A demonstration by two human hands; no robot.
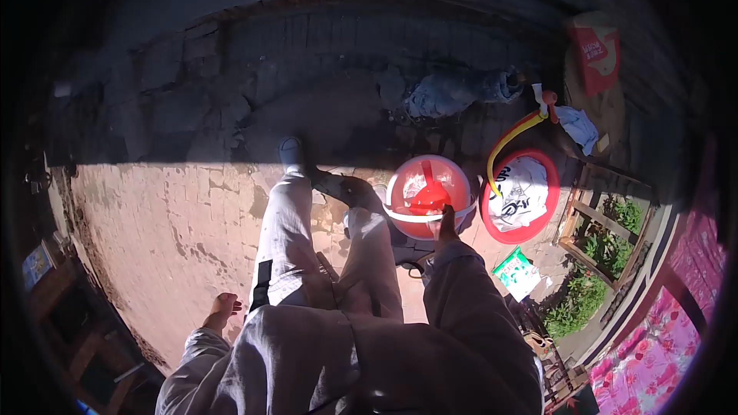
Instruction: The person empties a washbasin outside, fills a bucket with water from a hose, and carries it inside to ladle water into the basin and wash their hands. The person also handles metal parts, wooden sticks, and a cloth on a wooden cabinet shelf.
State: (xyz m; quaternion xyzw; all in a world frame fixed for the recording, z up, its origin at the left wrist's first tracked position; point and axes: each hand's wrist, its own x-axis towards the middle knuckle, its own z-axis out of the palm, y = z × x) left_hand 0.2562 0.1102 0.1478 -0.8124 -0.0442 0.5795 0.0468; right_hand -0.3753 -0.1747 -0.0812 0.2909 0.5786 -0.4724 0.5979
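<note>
My right hand (443,229) is closed around the white handle of a red bucket (406,177), at the right of my legs. Inside the bucket a bright red item (430,196) shows; its shape is hard to make out. Close to the bucket's right side is a red basin (552,184) holding white cloth with black lettering (519,192). A yellow and red hose (511,134) curves over the basin's edge. My left hand (224,305) hangs at my left side with its fingers curled; whether it holds anything is hidden.
A green and white packet (518,272) lies below the basin. Dark wet cloth (453,94) and light blue cloth (576,128) lie farther ahead. A wooden frame (603,219) surrounds plants at the right, near pink floral fabric (653,346). A red bag (596,58) is at the upper right.
</note>
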